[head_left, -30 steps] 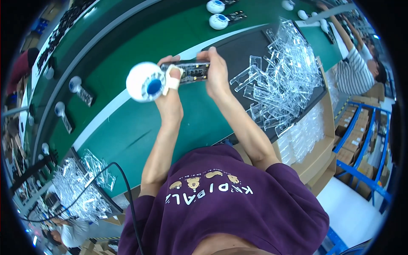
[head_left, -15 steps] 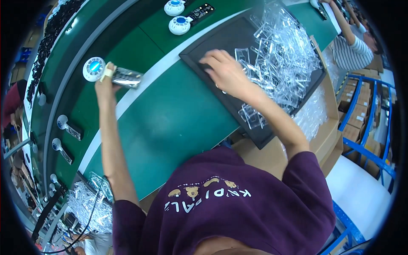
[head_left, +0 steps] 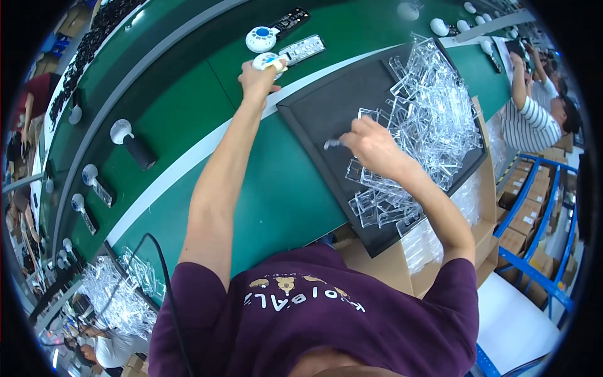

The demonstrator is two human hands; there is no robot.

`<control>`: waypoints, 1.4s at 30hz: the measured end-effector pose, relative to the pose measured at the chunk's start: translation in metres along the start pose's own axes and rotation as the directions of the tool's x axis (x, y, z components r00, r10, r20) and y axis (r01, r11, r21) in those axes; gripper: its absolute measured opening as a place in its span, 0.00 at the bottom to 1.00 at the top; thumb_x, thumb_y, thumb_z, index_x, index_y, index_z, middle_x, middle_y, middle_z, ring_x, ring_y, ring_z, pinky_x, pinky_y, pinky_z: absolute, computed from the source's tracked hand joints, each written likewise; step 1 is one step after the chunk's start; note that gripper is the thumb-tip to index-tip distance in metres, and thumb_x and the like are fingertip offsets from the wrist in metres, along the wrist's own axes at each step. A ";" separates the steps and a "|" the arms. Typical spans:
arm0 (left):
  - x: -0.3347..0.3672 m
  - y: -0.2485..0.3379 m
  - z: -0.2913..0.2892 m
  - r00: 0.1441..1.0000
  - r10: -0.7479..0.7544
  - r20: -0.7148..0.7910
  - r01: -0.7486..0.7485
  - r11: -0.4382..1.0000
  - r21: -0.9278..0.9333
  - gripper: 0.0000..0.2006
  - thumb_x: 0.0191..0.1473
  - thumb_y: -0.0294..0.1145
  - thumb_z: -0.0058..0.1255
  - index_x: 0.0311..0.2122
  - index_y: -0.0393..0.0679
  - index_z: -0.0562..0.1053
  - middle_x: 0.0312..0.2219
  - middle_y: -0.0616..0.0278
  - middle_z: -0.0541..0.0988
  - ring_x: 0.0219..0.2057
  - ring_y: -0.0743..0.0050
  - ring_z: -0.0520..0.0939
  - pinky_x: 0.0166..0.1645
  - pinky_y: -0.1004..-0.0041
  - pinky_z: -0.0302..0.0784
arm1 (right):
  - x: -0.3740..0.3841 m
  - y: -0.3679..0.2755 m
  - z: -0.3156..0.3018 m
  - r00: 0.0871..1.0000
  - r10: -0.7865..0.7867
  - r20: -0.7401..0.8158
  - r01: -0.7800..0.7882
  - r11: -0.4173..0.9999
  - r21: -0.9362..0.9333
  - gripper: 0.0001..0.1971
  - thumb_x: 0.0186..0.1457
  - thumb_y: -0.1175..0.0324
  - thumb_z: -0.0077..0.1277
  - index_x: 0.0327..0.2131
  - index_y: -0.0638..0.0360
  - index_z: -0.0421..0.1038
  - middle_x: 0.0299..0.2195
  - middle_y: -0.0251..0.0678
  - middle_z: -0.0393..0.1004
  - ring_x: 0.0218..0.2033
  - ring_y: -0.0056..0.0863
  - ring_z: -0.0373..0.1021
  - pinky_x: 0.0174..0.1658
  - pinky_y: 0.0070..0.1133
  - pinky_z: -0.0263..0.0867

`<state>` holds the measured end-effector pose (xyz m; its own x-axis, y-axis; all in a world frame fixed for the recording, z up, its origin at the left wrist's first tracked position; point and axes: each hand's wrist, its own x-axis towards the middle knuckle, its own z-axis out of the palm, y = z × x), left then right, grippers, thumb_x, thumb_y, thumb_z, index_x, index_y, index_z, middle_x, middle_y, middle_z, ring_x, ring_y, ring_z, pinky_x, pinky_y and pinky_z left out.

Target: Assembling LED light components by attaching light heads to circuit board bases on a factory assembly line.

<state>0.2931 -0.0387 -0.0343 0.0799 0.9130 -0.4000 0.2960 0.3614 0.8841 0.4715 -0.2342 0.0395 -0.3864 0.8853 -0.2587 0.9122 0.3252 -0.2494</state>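
My left hand point(head_left: 256, 81) is closed around the round head of a white handheld device point(head_left: 266, 61) with blue markings, at the far side of the green belt. Its handle, under a clear plastic cover point(head_left: 303, 50), points away to the right. Just beyond it lies a similar device point(head_left: 260, 39) with a bare dark circuit-board handle. Over a black tray point(head_left: 314, 119), my right hand point(head_left: 372, 146) has its fingers pinched, and a small clear plastic piece point(head_left: 331, 144), blurred, sticks out from the fingertips. Beside that hand is a heap of clear plastic covers point(head_left: 433, 113).
More white devices, one with a dark handle point(head_left: 139, 151), lie along the belt point(head_left: 182, 94) to the left. An open cardboard box point(head_left: 392, 267) stands under the tray's near edge. Another clear heap point(head_left: 113, 295) is at lower left. A person in stripes point(head_left: 531, 125) works at right.
My left hand has carried the device right and away, close to the other device. My right hand has closed, and a clear piece now shows at its fingertips. The whole view has shifted slightly.
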 end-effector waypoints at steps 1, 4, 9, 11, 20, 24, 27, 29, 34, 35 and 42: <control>-0.007 0.003 0.000 0.989 0.139 -0.058 -0.138 0.990 0.025 0.34 0.38 0.44 0.63 0.45 0.32 0.62 0.35 0.49 0.73 0.33 0.66 0.78 0.27 0.72 0.77 | -0.004 0.001 -0.001 0.984 0.052 -0.170 -0.013 0.975 0.223 0.16 0.46 0.73 0.49 0.42 0.61 0.68 0.31 0.41 0.68 0.39 0.31 0.65 0.45 0.24 0.60; -0.036 0.013 -0.028 0.909 0.374 -0.182 -0.366 0.927 0.079 0.32 0.37 0.43 0.64 0.44 0.34 0.63 0.35 0.51 0.73 0.33 0.68 0.77 0.29 0.72 0.76 | 0.000 -0.016 -0.024 0.936 0.289 -0.203 -0.077 0.727 0.683 0.16 0.49 0.72 0.48 0.44 0.62 0.67 0.31 0.42 0.67 0.38 0.32 0.65 0.44 0.24 0.61; -0.098 0.032 -0.092 0.882 0.329 -0.338 -0.418 0.877 -0.237 0.31 0.39 0.44 0.63 0.44 0.37 0.63 0.36 0.55 0.73 0.35 0.70 0.76 0.35 0.72 0.75 | 0.034 -0.079 -0.033 0.836 0.404 -0.371 -0.066 0.747 0.662 0.17 0.53 0.70 0.44 0.47 0.64 0.65 0.32 0.43 0.66 0.36 0.35 0.64 0.41 0.27 0.62; -0.120 0.033 -0.112 0.917 0.211 -0.340 -0.350 0.833 -0.428 0.31 0.40 0.45 0.62 0.44 0.37 0.63 0.36 0.56 0.73 0.35 0.70 0.76 0.37 0.72 0.75 | 0.050 -0.106 -0.030 0.777 0.232 -0.585 0.007 0.927 0.376 0.17 0.54 0.70 0.43 0.48 0.64 0.64 0.32 0.43 0.65 0.36 0.35 0.64 0.40 0.27 0.63; -0.156 0.011 -0.156 0.989 0.065 -0.131 -0.117 0.891 -0.439 0.33 0.42 0.49 0.59 0.46 0.37 0.62 0.37 0.56 0.72 0.37 0.68 0.76 0.34 0.68 0.77 | 0.086 -0.159 -0.025 0.768 0.262 -0.584 0.014 0.906 0.424 0.12 0.54 0.67 0.42 0.41 0.59 0.69 0.30 0.40 0.66 0.34 0.37 0.65 0.38 0.31 0.62; -0.160 0.008 -0.156 0.991 0.090 -0.098 -0.122 0.911 -0.395 0.33 0.42 0.50 0.58 0.47 0.37 0.62 0.38 0.55 0.72 0.38 0.67 0.76 0.34 0.67 0.77 | 0.100 -0.159 -0.025 0.762 0.401 -0.508 -0.103 0.850 0.516 0.09 0.53 0.67 0.45 0.36 0.58 0.71 0.28 0.41 0.67 0.34 0.37 0.66 0.38 0.31 0.62; -0.160 0.003 -0.151 0.995 0.071 -0.075 -0.097 0.888 -0.450 0.34 0.42 0.50 0.58 0.47 0.36 0.61 0.38 0.54 0.72 0.38 0.67 0.76 0.35 0.66 0.77 | 0.109 -0.163 -0.010 0.725 0.439 -0.531 -0.221 0.878 0.425 0.08 0.53 0.66 0.45 0.33 0.58 0.72 0.27 0.42 0.68 0.34 0.38 0.66 0.38 0.30 0.62; -0.158 0.003 -0.148 0.993 0.063 -0.096 -0.101 0.885 -0.455 0.34 0.42 0.50 0.58 0.48 0.36 0.61 0.38 0.54 0.72 0.38 0.67 0.76 0.35 0.66 0.77 | 0.112 -0.162 0.003 0.671 0.411 -0.617 -0.269 0.911 0.314 0.10 0.53 0.65 0.45 0.36 0.57 0.71 0.29 0.42 0.68 0.35 0.38 0.66 0.39 0.31 0.62; -0.152 -0.001 -0.150 0.990 0.059 -0.125 -0.109 0.886 -0.450 0.35 0.41 0.51 0.58 0.48 0.35 0.61 0.38 0.54 0.72 0.38 0.67 0.76 0.34 0.66 0.77 | 0.108 -0.155 0.008 0.555 0.110 -0.824 -0.043 0.994 0.104 0.16 0.52 0.63 0.47 0.45 0.56 0.68 0.31 0.41 0.69 0.36 0.39 0.66 0.42 0.32 0.62; -0.152 0.000 -0.151 0.990 0.057 -0.126 -0.109 0.886 -0.451 0.35 0.41 0.51 0.58 0.48 0.35 0.61 0.38 0.54 0.72 0.38 0.67 0.76 0.34 0.66 0.77 | 0.105 -0.154 0.007 0.556 0.109 -0.824 -0.042 0.994 0.104 0.16 0.52 0.63 0.47 0.45 0.56 0.68 0.31 0.41 0.69 0.36 0.39 0.66 0.42 0.32 0.62; -0.170 0.001 -0.141 0.951 0.269 -0.153 -0.296 0.642 -0.707 0.34 0.45 0.49 0.56 0.51 0.36 0.59 0.40 0.56 0.71 0.42 0.69 0.74 0.44 0.69 0.72 | 0.084 -0.142 0.000 0.814 0.120 -0.569 0.096 0.937 0.335 0.30 0.45 0.56 0.55 0.52 0.56 0.61 0.32 0.39 0.69 0.32 0.35 0.67 0.37 0.28 0.64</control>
<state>0.1458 -0.1665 0.0687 0.0094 0.9943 -0.1058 -0.5064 0.0960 0.8570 0.3095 -0.2056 0.0534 -0.1273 0.9485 0.2901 0.7720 0.2784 -0.5714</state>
